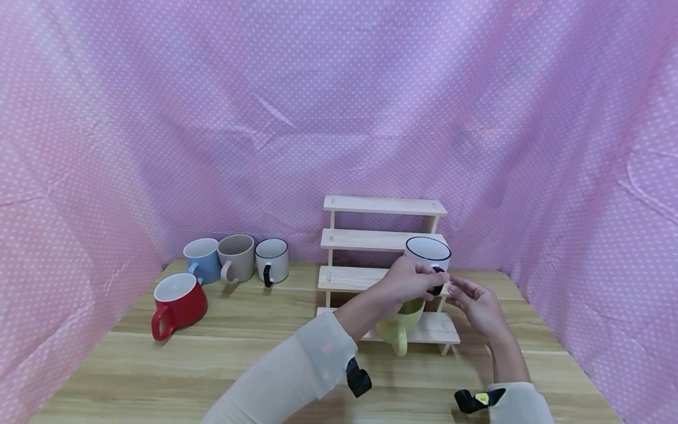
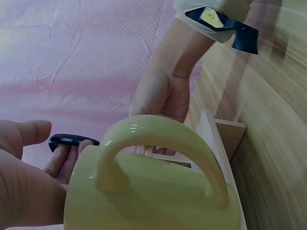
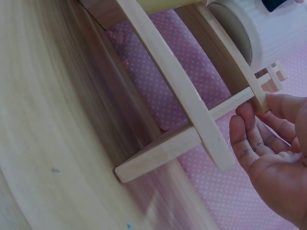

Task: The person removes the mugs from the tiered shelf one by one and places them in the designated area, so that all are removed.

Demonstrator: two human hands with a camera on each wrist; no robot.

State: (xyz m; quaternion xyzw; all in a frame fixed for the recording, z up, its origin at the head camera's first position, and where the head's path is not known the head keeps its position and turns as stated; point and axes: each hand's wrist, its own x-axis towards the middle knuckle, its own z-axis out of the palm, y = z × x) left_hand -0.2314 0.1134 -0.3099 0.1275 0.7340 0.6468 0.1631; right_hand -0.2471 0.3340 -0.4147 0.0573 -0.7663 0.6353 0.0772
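Observation:
My left hand (image 1: 405, 285) holds a white mug (image 1: 426, 250) with a dark rim by its black handle (image 2: 72, 140), fingers through the loop. The mug is over the right part of the second tier from the bottom of a stepped wooden shelf (image 1: 384, 205); in the right wrist view its base is close over the board (image 3: 225, 62). With thumb above and fingers below, my right hand (image 3: 283, 163) pinches that board's right end. A pale yellow mug (image 1: 394, 330) stands on the lowest tier, below my left hand, its handle towards me.
On the left of the wooden table (image 1: 254, 359) stand a blue mug (image 1: 203, 259), a grey-beige mug (image 1: 236, 259), another white mug (image 1: 272, 262) with a black handle and, nearer, a red mug (image 1: 185, 306). Pink dotted cloth (image 1: 296, 118) hangs behind and at both sides.

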